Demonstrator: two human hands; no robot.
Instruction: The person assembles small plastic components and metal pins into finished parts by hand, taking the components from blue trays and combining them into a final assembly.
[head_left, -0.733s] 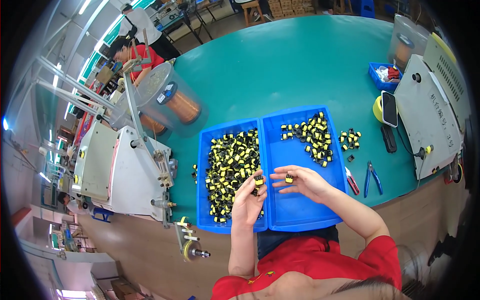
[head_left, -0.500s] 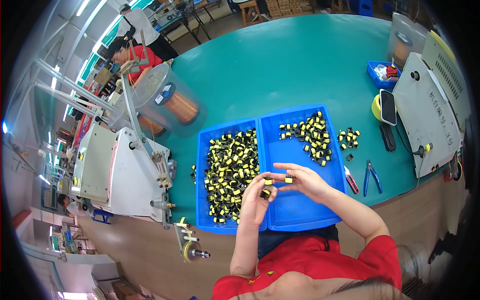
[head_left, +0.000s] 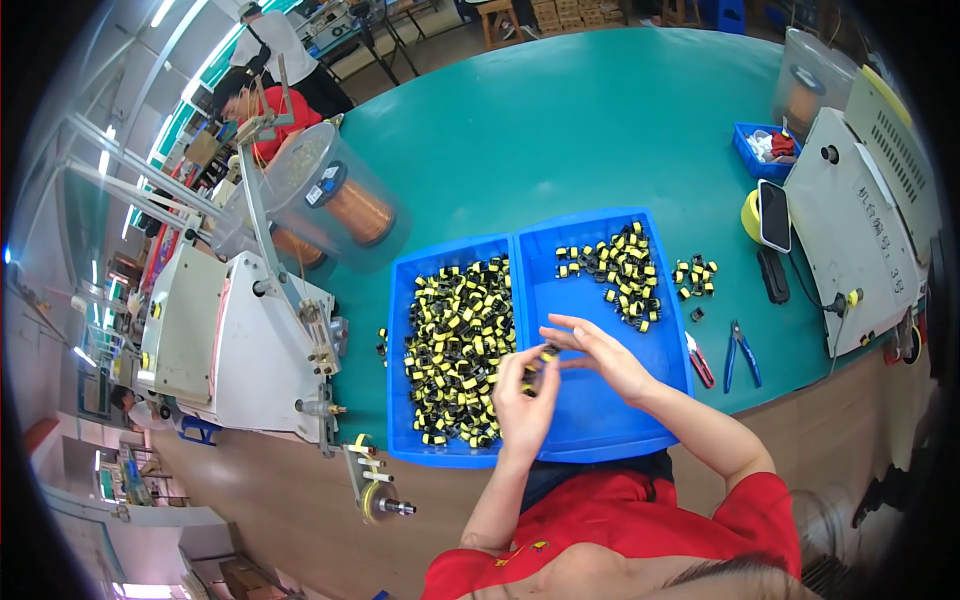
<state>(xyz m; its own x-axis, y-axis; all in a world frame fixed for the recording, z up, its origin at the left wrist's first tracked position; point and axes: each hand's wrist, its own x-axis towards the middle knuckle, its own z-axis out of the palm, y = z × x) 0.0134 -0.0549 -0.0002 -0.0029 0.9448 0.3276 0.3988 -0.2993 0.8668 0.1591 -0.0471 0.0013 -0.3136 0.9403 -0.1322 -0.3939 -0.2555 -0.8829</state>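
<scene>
Small black coils wrapped in yellow tape are at both hands. My left hand (head_left: 523,410) is closed around a few of them, partly hidden by its fingers. Another taped coil (head_left: 549,352) sits at the meeting fingertips of both hands, slightly blurred. My right hand (head_left: 608,362) reaches in from the right, its long fingers stretched above that coil and its thumb below. Beneath my left hand, a blue bin (head_left: 404,300) is heaped with such coils. The adjoining blue bin (head_left: 600,425) under my right hand has a looser pile (head_left: 630,275) along its far right side.
Right of the bins lie loose coils (head_left: 697,275), red-handled cutters (head_left: 701,362), blue pliers (head_left: 741,355) and a phone (head_left: 773,215). Winding machines (head_left: 270,350) flank the green table (head_left: 560,120). A copper wire spool (head_left: 358,210) stands far left; a person in red sits beyond.
My left hand has risen slightly, its fingers now up against the right fingertips. The separate coils seen between the hands have come together or become hidden. My right hand has barely shifted.
</scene>
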